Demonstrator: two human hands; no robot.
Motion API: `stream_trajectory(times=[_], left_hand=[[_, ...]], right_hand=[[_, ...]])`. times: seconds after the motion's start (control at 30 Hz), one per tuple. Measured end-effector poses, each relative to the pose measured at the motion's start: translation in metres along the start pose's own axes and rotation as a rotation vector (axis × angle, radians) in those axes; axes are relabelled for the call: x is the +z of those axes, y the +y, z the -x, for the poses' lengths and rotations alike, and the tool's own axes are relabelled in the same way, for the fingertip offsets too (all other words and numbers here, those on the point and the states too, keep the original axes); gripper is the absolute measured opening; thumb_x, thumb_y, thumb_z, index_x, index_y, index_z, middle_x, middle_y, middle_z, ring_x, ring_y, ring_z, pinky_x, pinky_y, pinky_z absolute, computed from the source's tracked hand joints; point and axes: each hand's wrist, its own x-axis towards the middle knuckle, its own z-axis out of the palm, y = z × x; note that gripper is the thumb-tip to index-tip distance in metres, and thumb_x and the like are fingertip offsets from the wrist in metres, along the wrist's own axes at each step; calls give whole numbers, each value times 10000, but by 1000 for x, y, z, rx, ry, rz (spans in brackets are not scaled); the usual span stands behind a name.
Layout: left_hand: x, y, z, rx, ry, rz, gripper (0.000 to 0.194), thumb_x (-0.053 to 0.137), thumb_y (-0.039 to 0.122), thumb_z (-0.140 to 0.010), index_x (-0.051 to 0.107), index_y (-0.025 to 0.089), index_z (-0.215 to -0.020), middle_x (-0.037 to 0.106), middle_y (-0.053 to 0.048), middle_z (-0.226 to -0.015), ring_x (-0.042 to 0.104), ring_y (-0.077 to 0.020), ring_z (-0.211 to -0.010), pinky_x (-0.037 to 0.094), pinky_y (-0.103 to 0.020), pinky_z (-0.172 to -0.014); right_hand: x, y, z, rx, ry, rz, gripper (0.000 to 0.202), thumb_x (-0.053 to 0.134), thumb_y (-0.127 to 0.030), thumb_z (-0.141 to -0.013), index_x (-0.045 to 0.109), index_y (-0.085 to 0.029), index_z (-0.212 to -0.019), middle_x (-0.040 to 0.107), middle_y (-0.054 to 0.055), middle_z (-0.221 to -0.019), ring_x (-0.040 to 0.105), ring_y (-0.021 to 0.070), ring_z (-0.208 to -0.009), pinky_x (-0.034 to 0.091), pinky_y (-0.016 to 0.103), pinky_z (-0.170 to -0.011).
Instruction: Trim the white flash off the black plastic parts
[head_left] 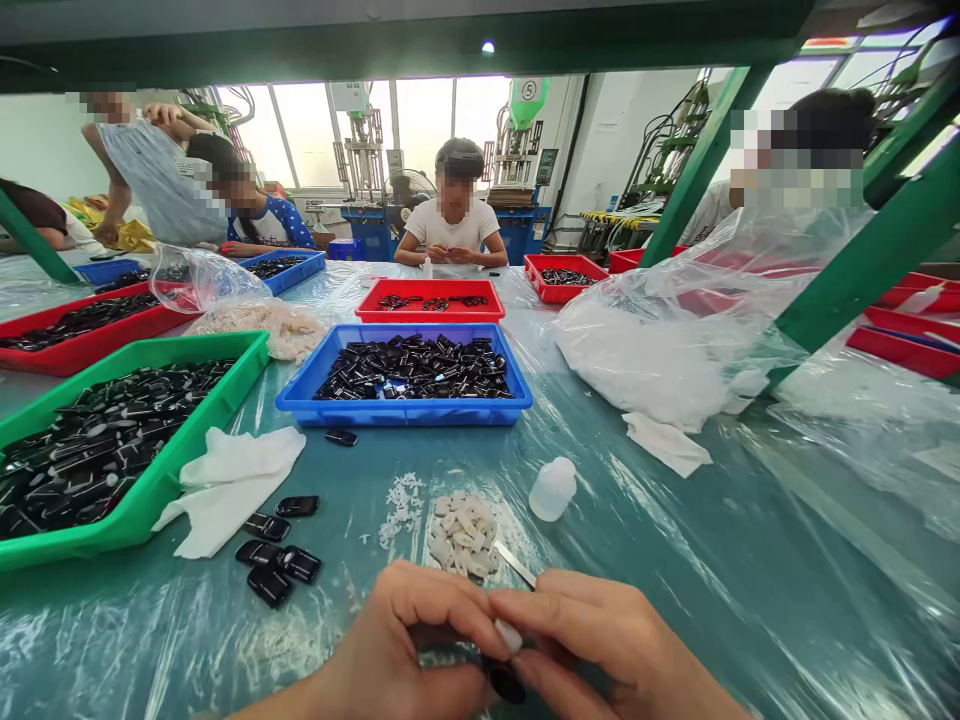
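Note:
My left hand (416, 640) and my right hand (600, 645) meet at the bottom middle, fingers pinched together. Between them they hold a small black glossy plastic part (504, 682), partly hidden by the fingers. A small whitish piece (508, 636) shows at the fingertips, just above the black part. A thin metal tool (514, 563) points from behind my right hand toward a heap of pale translucent pieces (463, 535); whether the hand touches it is hidden. Tiny white scraps (402, 508) lie left of the heap, and a white plastic bottle (553, 489) stands to its right.
Several loose black parts (274, 560) lie beside a white cloth (232, 480) at left. A green tray (259, 350), a blue tray (405, 412) and a red tray (431, 315) hold black parts. Plastic bags (652, 350) fill the right, near a green post (862, 270). Other people sit around the table.

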Motion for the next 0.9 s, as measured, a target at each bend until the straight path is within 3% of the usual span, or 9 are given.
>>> stream_trajectory(times=[0.17, 0.37, 0.47, 0.6, 0.73, 0.9], left_hand=[[0, -2, 3, -152, 1, 141, 156, 691, 8, -620, 713, 118, -730, 733, -85, -793, 677, -164, -730, 532, -225, -679], [1, -6, 6, -277, 28, 315, 192, 689, -14, -617, 721, 141, -727, 734, -47, -800, 666, -142, -739, 516, -204, -692], [0, -11, 7, -262, 28, 360, 201, 703, 1, -622, 727, 152, -753, 736, -46, -817, 675, -144, -737, 519, -200, -689], [1, -17, 9, -263, 40, 399, 177, 723, 36, -629, 724, 151, -764, 735, -61, -839, 681, -157, -756, 524, -210, -692], [4, -17, 8, -265, 94, 366, 100, 729, 95, -658, 721, 135, -750, 735, -81, -862, 684, -173, -791, 526, -220, -712], [9, -19, 7, -320, 141, 341, 101, 737, 175, -675, 713, 120, -755, 736, -103, -890, 686, -174, -796, 520, -210, -713]], right_hand=[[7, 9, -2, -74, 72, 71, 233, 499, -59, -821, 687, -183, -884, 569, 26, -686, 558, 125, -633, 446, 197, -534], [26, 23, 0, -328, 368, 63, 301, 497, -1, -790, 662, -176, -971, 518, 26, -668, 511, 111, -569, 431, 192, -470], [30, 25, 0, -291, 344, -25, 323, 507, -7, -805, 621, -200, -1037, 532, 25, -716, 551, 116, -629, 459, 193, -519], [29, 22, -1, -176, 261, -96, 229, 478, -46, -845, 623, -190, -947, 542, 29, -747, 580, 122, -684, 471, 200, -566], [23, 17, -2, -56, 318, -142, 148, 483, -83, -861, 570, -202, -871, 567, 25, -819, 587, 120, -700, 489, 211, -602], [19, 16, 1, -213, 352, -214, 279, 522, -30, -833, 548, -246, -1008, 628, 7, -834, 624, 128, -748, 526, 221, -664]])
